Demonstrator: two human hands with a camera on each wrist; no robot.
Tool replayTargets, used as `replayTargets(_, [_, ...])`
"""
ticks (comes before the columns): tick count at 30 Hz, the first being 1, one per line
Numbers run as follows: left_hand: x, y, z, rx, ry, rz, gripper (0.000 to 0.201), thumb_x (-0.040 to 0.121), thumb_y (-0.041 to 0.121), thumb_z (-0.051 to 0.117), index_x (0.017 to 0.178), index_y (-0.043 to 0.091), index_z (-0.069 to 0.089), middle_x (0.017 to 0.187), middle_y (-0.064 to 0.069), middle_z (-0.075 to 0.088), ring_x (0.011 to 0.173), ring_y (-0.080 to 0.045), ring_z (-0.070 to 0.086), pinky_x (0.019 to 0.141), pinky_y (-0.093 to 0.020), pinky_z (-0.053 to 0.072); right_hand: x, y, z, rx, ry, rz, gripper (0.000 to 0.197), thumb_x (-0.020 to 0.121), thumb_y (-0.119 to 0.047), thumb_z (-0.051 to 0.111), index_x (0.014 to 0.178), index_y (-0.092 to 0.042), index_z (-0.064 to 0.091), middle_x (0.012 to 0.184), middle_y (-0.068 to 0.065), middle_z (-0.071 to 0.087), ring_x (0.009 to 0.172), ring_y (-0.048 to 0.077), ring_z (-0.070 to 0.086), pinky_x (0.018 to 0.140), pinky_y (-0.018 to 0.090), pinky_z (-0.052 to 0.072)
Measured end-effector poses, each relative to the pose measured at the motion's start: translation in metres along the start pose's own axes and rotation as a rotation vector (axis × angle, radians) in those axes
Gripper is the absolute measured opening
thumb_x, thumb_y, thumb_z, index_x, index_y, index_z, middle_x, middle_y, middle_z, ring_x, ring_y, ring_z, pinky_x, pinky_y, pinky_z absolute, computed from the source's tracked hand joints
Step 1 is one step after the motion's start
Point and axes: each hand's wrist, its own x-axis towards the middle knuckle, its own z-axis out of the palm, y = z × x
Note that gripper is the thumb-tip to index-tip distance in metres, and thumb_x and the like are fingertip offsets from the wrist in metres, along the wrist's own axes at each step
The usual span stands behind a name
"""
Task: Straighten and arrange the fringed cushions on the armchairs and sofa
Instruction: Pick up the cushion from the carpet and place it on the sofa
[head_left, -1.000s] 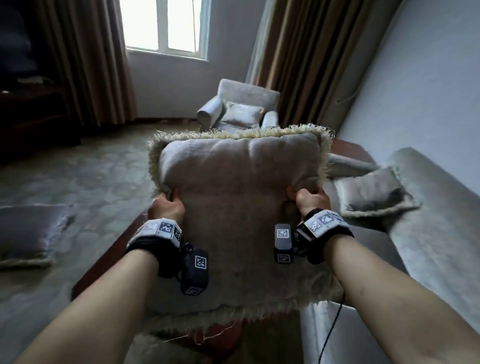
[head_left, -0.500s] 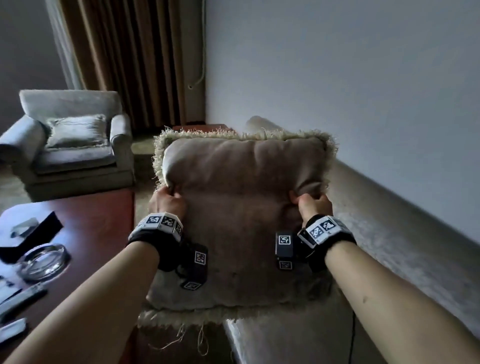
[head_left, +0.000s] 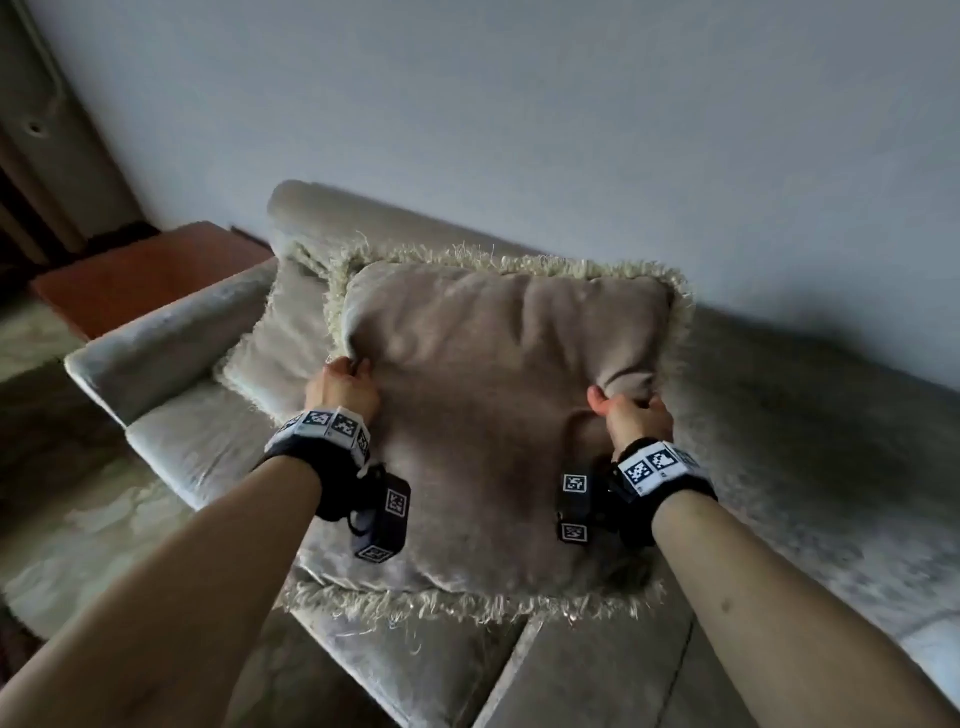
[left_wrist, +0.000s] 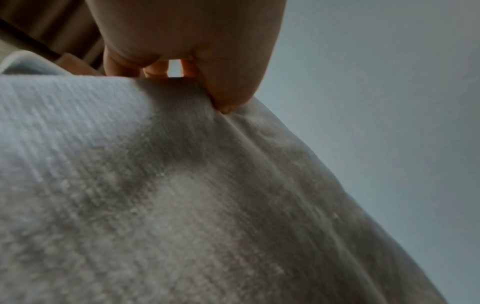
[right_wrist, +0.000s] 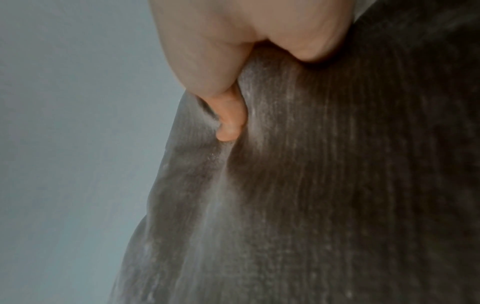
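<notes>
Fringed cushion (head_left: 498, 415): held over sofa (head_left: 779, 493) seat, overlapping second cushion (head_left: 280, 338). Left hand (head_left: 340, 387) and right hand (head_left: 631, 413): each grip pinches bunched fabric. Risk: fabric-only pinch may slip, dropping it crooked or displacing its neighbour.

Matt, velvety cloth cushion (head_left: 498, 415) with shaggy fringe; plush sofa (head_left: 779, 467); glossy wooden side table (head_left: 145, 280).
</notes>
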Motion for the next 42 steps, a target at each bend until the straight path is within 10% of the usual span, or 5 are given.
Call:
replayTargets(12, [0.207, -0.027, 0.147, 0.266, -0.192, 0.091, 0.038, 0.097, 0.031, 0.047, 0.108, -0.001, 0.065, 0.117, -0.028, 0.062, 0.111, -0.040, 0.058, 0.089, -0.037, 0.045, 0.121, 0.065, 0.146, -0.125, 0.168, 0.188, 0.068, 0.074, -0.031, 0.079, 0.134, -0.013, 0.052, 0.134, 0.012, 0.058, 0.124, 0.032, 0.054, 0.100, 0.031, 0.040])
replayTargets(22, [0.315, -0.087, 0.237, 0.537, -0.650, 0.227, 0.037, 0.096, 0.031, 0.043, 0.119, 0.009, 0.062, 0.122, -0.020, 0.063, 0.112, -0.039, 0.058, 0.094, -0.038, 0.045, 0.134, 0.157, 0.226, -0.355, 0.339, 0.468, 0.068, 0.081, -0.043, 0.067, 0.133, -0.002, 0.049, 0.137, 0.020, 0.052, 0.125, 0.035, 0.052, 0.105, 0.042, 0.042])
replayTargets(27, [0.333, -0.056, 0.246, 0.365, -0.660, 0.469, 0.041, 0.097, 0.032, 0.044, 0.133, 0.014, 0.051, 0.134, -0.014, 0.056, 0.124, -0.032, 0.052, 0.104, -0.038, 0.040, 0.128, 0.109, 0.273, -0.519, 0.417, 0.256, 0.054, 0.088, -0.042, 0.053, 0.137, -0.018, 0.047, 0.143, 0.011, 0.047, 0.131, 0.032, 0.045, 0.108, 0.043, 0.038])
replayTargets(35, [0.325, -0.028, 0.295, 0.008, -0.450, 0.802, 0.047, 0.099, 0.034, 0.039, 0.144, 0.022, 0.040, 0.156, -0.002, 0.029, 0.147, -0.021, 0.020, 0.117, -0.038, 0.021, 0.146, 0.065, 0.355, -0.763, 0.366, -0.626, 0.055, 0.097, -0.039, 0.035, 0.151, -0.030, 0.025, 0.162, -0.003, 0.013, 0.149, 0.016, 0.010, 0.117, 0.046, 0.011])
replayTargets(42, [0.357, -0.167, 0.385, 0.651, -0.515, 1.185, 0.059, 0.096, 0.051, 0.019, 0.151, 0.031, 0.022, 0.161, -0.003, 0.016, 0.149, -0.023, 0.014, 0.118, -0.051, 0.009, 0.194, 0.237, 0.291, -1.324, 0.216, -0.515, 0.053, 0.097, -0.049, 0.032, 0.149, -0.046, 0.018, 0.161, -0.011, 0.014, 0.149, 0.009, 0.013, 0.116, 0.057, 0.012])
